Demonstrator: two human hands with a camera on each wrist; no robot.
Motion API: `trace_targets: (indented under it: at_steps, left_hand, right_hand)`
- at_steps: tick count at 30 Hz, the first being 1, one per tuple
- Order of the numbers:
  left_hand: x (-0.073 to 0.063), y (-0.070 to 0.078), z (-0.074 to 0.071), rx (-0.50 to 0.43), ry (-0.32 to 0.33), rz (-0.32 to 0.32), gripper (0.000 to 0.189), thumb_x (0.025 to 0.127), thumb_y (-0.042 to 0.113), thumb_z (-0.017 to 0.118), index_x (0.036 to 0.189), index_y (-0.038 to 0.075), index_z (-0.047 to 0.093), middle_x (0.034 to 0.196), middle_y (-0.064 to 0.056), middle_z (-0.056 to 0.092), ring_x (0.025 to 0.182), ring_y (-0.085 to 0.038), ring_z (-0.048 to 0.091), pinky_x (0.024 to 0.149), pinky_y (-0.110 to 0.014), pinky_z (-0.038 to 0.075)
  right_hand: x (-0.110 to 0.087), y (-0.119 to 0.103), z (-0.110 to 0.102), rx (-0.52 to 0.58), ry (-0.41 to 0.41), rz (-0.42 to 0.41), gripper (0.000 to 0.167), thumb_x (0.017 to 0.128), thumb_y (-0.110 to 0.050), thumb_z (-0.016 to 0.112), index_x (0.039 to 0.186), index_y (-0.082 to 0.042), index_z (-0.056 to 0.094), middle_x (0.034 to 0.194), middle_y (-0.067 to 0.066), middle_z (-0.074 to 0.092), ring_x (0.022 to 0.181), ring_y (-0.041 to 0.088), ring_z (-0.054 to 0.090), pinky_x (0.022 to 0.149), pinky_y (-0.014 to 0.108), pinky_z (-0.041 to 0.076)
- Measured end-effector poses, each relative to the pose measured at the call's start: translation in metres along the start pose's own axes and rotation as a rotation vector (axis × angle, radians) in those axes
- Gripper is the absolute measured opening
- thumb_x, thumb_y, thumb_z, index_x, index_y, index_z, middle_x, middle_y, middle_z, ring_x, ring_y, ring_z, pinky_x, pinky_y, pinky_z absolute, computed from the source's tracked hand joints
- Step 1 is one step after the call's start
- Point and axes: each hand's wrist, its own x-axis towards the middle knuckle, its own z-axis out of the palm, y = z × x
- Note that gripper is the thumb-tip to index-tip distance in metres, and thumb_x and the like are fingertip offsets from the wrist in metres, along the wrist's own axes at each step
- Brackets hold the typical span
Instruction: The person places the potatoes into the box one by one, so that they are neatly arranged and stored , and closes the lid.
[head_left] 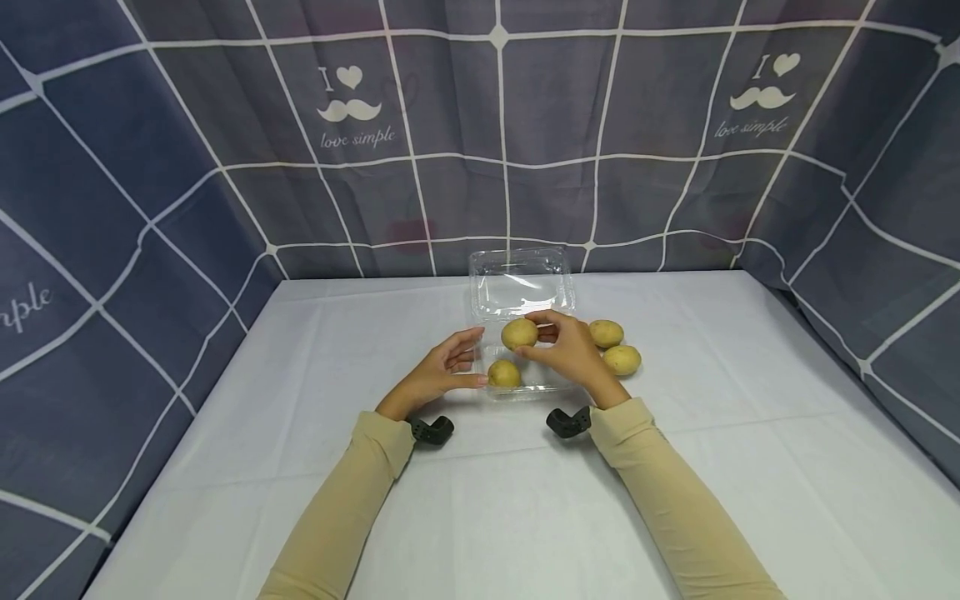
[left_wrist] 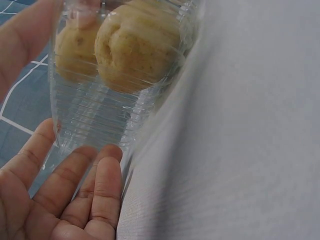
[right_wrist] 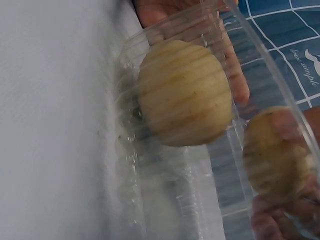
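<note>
A clear plastic clamshell box (head_left: 536, 388) lies with its hinged lid (head_left: 522, 293) raised at the back. Inside its left part rests one potato (head_left: 504, 373), also seen through the ridged wall in the right wrist view. Above the tray, my right hand (head_left: 566, 346) pinches a second potato (head_left: 519, 334) between thumb and fingers. My left hand (head_left: 442, 371) is at the box's left side, its thumb near the front corner and its fingers (left_wrist: 107, 187) extended along the wall. Two more potatoes, one behind (head_left: 606, 333) and one in front (head_left: 622, 360), lie right of the box.
White cloth (head_left: 480, 517) covers the table. Dark grey gridded curtains (head_left: 450, 200) stand behind and at both sides, close behind the raised lid. Black wrist mounts, left (head_left: 432, 431) and right (head_left: 568, 422), jut inward near the box's front.
</note>
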Motion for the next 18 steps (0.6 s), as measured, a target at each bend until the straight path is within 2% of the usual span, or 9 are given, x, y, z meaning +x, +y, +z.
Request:
trace_targets:
  at_steps: [7, 18]
  left_hand:
    - [0.0006, 0.0002, 0.0000, -0.010, 0.001, 0.000, 0.089, 0.094, -0.004, 0.079, 0.168, 0.002, 0.032, 0.175, -0.020, 0.031, 0.155, -0.044, 0.038, 0.127, -0.054, 0.035]
    - [0.0000, -0.0004, -0.0003, -0.011, 0.002, -0.002, 0.089, 0.093, -0.004, 0.079, 0.168, 0.002, 0.032, 0.174, -0.019, 0.032, 0.154, -0.044, 0.038, 0.127, -0.053, 0.036]
  right_hand:
    - [0.0031, -0.0008, 0.0042, -0.046, -0.012, 0.016, 0.056, 0.089, -0.013, 0.090, 0.136, 0.007, 0.068, 0.131, 0.025, 0.073, 0.114, 0.040, 0.075, 0.100, 0.046, 0.062]
    - [0.0100, -0.0003, 0.0103, -0.058, -0.047, 0.076, 0.055, 0.090, -0.021, 0.088, 0.134, 0.007, 0.069, 0.128, 0.023, 0.074, 0.113, 0.038, 0.076, 0.094, 0.044, 0.064]
